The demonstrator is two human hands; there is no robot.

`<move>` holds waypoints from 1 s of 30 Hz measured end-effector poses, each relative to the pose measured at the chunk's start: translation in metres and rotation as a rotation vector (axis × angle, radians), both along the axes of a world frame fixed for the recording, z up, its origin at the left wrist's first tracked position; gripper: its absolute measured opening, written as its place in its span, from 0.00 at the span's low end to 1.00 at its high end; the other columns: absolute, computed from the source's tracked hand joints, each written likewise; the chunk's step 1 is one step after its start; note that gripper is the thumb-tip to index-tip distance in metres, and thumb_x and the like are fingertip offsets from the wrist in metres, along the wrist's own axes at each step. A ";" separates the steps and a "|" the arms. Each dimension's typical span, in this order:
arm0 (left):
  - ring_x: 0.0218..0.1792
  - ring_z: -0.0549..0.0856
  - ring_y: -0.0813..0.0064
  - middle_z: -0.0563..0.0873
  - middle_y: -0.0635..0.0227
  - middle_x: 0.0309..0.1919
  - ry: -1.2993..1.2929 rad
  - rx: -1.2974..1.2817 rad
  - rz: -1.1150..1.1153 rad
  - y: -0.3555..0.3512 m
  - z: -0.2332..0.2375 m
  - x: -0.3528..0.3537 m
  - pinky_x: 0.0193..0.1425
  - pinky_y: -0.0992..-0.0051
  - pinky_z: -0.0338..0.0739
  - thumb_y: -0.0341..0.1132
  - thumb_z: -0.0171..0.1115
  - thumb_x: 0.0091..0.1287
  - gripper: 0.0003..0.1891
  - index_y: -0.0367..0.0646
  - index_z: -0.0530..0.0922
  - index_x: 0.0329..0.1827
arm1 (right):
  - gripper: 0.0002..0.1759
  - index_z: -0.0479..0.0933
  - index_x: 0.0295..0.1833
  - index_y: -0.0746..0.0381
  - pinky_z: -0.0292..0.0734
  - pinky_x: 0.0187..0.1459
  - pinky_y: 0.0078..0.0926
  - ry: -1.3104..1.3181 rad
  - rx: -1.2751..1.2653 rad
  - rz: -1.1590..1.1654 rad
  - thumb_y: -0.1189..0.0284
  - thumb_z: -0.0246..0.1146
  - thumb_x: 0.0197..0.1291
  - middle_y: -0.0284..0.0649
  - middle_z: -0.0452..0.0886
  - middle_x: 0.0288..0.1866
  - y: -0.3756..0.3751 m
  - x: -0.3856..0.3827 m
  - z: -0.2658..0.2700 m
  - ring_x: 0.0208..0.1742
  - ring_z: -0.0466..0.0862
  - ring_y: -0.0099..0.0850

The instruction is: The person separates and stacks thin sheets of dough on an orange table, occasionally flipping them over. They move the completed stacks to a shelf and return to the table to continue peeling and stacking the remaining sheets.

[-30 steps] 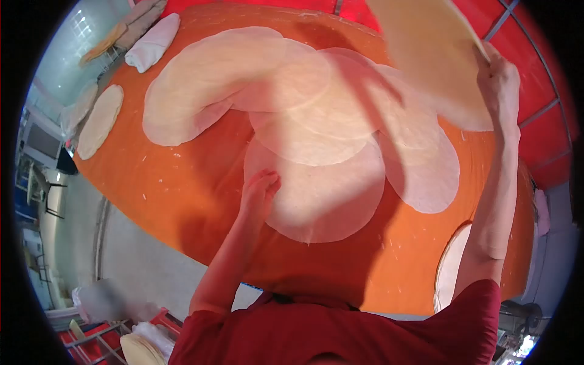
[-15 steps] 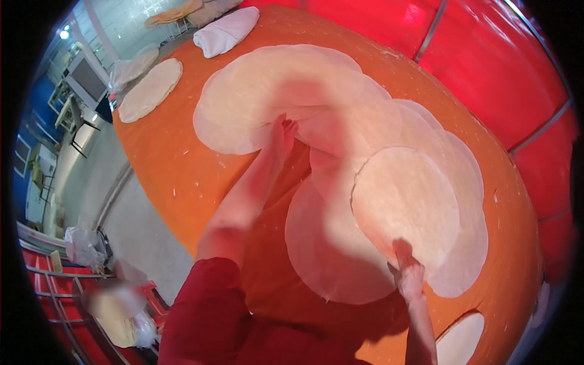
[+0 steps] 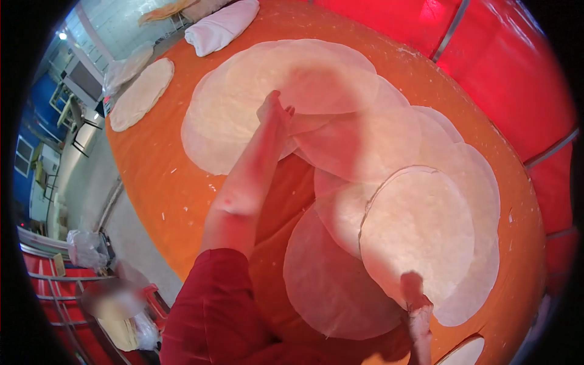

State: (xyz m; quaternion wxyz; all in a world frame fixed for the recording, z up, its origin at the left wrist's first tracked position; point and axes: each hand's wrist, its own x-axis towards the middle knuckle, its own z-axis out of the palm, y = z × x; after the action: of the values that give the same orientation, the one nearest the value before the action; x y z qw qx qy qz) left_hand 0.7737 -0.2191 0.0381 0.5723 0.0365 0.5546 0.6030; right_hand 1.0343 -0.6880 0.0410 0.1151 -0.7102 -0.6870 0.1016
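Thin round dough sheets (image 3: 243,79) overlap in a curved row across an orange cloth (image 3: 176,201). My left hand (image 3: 275,111) is over the far sheets, its fingers apart, with nothing visible in them. At the near edge of a thicker round stack of dough sheets (image 3: 420,231), my right hand (image 3: 420,307) has its fingers closed on the rim. How many layers it pinches is hidden. A single dough sheet (image 3: 340,286) lies left of that stack, partly in my shadow.
Another round of dough (image 3: 143,94) lies at the table's left edge beside a plastic bag (image 3: 128,67). A folded white cloth (image 3: 222,27) is at the far edge. Part of another pale round (image 3: 465,353) shows bottom right. A red wall panel (image 3: 505,73) borders the right side.
My left hand has moved slightly away and left over the far sheets, its fingers now more spread. My right hand stays at the stack's near rim. The view has shifted a little.
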 end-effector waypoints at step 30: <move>0.38 0.78 0.70 0.79 0.62 0.37 -0.377 0.366 -0.719 -0.443 -0.044 -0.107 0.42 0.72 0.73 0.24 0.50 0.54 0.12 0.35 0.73 0.41 | 0.06 0.72 0.25 0.65 0.71 0.31 0.24 0.471 -0.200 0.011 0.81 0.49 0.46 0.40 0.74 0.20 0.028 0.014 0.063 0.24 0.74 0.33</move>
State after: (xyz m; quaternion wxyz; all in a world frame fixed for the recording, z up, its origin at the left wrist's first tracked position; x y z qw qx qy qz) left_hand 0.6664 -0.6625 -0.0062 0.8208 0.2170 0.2768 0.4501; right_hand 1.0480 -0.6597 0.1043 0.2007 -0.6712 -0.6316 0.3322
